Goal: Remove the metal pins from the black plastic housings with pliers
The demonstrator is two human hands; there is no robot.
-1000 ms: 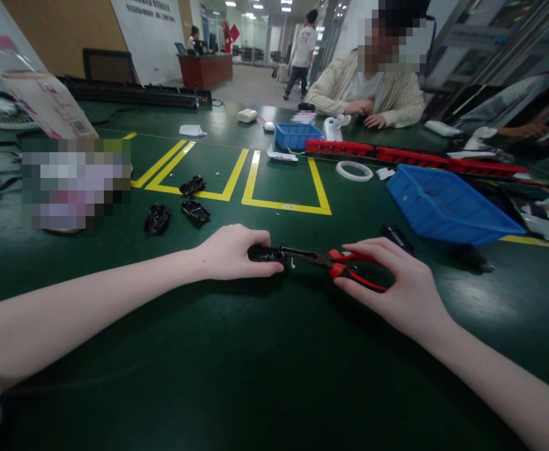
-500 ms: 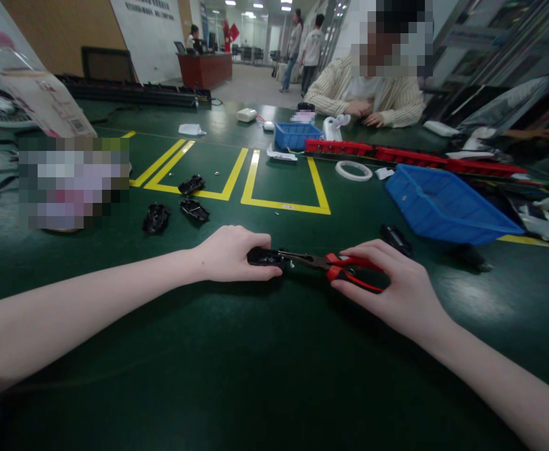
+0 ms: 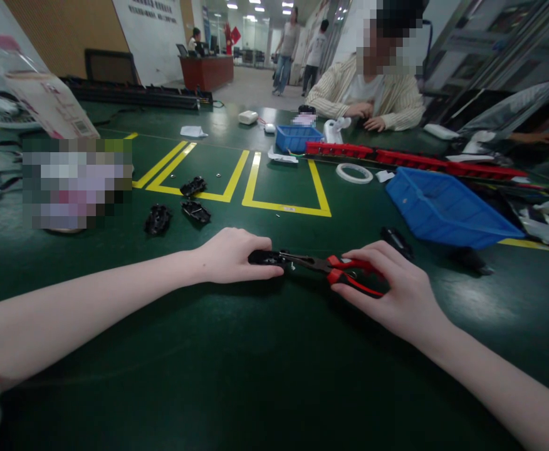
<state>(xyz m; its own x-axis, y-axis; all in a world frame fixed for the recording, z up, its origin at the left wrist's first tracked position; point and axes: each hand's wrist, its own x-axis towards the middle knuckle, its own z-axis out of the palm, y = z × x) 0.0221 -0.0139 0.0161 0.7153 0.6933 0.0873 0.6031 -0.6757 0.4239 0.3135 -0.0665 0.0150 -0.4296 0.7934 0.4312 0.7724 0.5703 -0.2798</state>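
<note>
My left hand (image 3: 237, 257) pinches a small black plastic part (image 3: 266, 257) just above the green table. From the right, my right hand (image 3: 392, 279) grips red-and-black long-nose pliers (image 3: 324, 264) by the handles. The jaws of the pliers reach the right end of the black part; whether they clamp anything there is too small to tell. A tiny pale bit (image 3: 292, 267) shows just below the jaw tips. Beyond my left hand lie three loose black plastic pieces, one of them a rounded piece (image 3: 158, 219).
A blue bin (image 3: 448, 207) stands at the right, with a dark cylindrical piece (image 3: 397, 243) beside it. Behind are a white tape roll (image 3: 354, 173), a red rail (image 3: 410, 160) and a small blue basket (image 3: 298, 138). Across the table sits a person (image 3: 368, 94).
Both hands, the black part and the pliers hold nearly the same position. The view has shifted very slightly. In the background, the standing people have moved a little.
</note>
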